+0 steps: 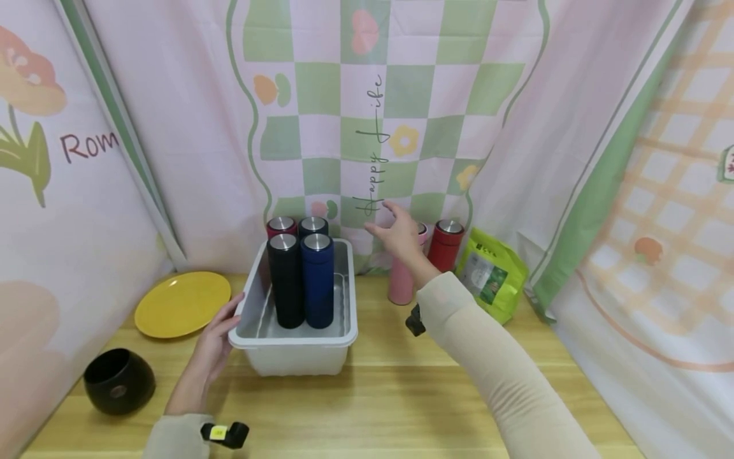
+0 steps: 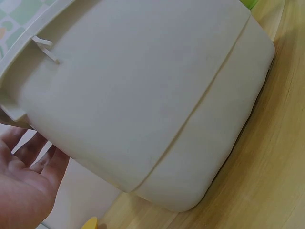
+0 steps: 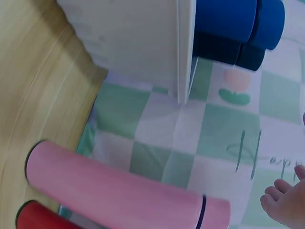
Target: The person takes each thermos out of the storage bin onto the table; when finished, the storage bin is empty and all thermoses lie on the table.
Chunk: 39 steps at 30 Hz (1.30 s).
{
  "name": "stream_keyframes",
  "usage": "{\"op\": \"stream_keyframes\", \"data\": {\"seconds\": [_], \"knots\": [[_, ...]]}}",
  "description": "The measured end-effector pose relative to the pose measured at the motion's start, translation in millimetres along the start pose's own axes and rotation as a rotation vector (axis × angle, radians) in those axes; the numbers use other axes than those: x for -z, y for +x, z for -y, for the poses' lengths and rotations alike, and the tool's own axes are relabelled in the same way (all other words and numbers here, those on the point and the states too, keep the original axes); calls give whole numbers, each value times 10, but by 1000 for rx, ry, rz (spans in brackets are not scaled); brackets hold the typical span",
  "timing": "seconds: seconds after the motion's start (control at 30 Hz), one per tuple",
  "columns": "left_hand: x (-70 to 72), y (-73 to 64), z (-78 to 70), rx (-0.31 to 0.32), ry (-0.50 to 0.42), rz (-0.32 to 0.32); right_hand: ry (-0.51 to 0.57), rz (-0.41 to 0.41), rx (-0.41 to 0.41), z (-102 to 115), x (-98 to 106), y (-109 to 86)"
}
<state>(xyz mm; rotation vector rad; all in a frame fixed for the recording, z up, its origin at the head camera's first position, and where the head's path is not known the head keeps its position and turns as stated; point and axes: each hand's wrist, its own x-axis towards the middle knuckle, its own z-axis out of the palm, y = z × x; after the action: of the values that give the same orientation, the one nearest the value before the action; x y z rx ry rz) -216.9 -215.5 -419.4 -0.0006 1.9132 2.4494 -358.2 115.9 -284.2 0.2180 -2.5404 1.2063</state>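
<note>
A white plastic bin (image 1: 294,357) holds several upright thermos bottles with silver lids: a black thermos (image 1: 285,284), a blue thermos (image 1: 318,284), a dark red thermos (image 1: 281,225) and a dark navy thermos (image 1: 313,225) behind them. My left hand (image 1: 215,341) rests against the bin's left side, its extended fingers (image 2: 56,164) just below the rim in the left wrist view. Raised in the air, my right hand (image 1: 398,236) has thumb and fingers spread around nothing. Just beneath it stands a pink thermos (image 1: 401,280), partly covered by the hand and forearm, beside a red thermos (image 1: 446,245).
A bright green bag (image 1: 493,274) leans to the right of the red thermos. On the left lie a yellow plate (image 1: 183,305) and a black round cup (image 1: 119,381). Printed curtains (image 1: 367,140) hang behind and beside the wooden table (image 1: 378,408).
</note>
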Motion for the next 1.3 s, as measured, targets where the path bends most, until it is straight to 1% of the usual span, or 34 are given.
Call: {"op": "stream_keyframes", "data": {"seconds": [0.27, 0.47, 0.57, 0.7, 0.93, 1.07, 1.3], "knots": [[-7, -1, -3, -4, 0, 1, 89, 79, 57, 130, -161, -81], [-4, -7, -12, 3, 0, -4, 106, 135, 27, 214, -284, -150], [-4, -6, -16, 1, -2, -1, 106, 170, 34, 253, -359, -186], [-11, -6, -23, 2, -5, 1, 134, 211, 52, 295, -470, -238], [-19, -16, -33, 19, -18, -9, 110, 263, 73, 327, -646, -292], [-26, -19, -41, 27, -13, -15, 103, 273, 79, 349, -704, -324], [-26, -13, -35, 23, -10, -16, 45, 282, 95, 338, -776, -355]]}}
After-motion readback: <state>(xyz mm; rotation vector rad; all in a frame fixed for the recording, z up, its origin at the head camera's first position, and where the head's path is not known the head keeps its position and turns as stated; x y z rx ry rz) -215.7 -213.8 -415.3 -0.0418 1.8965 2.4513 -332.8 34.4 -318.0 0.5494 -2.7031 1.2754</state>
